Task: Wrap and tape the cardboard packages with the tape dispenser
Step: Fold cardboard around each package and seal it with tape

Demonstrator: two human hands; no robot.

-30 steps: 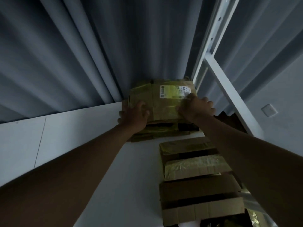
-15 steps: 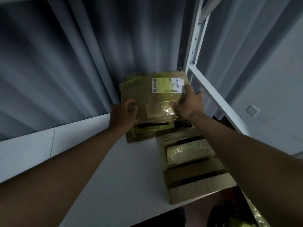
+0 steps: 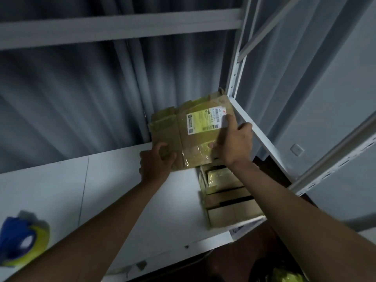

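Right now both hands are on the one cardboard package (image 3: 195, 137) at the far end of the white shelf (image 3: 61, 190). The left hand (image 3: 156, 165) grips its near left corner with curled fingers, and the right hand (image 3: 234, 143) clasps the right edge, its thumb lying on the printed label (image 3: 205, 122). The package is tilted up off the shelf, its far corner close beside the white rack post (image 3: 236, 64). Glossy tape already crosses its near part, and its top flaps look ragged and partly loose.

Just near of it, along the right side of the shelf, lies a row of more cardboard boxes (image 3: 227, 200), some taped. The tape dispenser (image 3: 20, 243), blue with a yellowish roll, sits well apart at the near left, blurred.

As I judge it, the danger is in the carry: the grip is only at two edges, so the flattened card could buckle or a loose flap catch on the post or on the boxes below. The nearest box overhangs the shelf edge, so a knock might tip it off.
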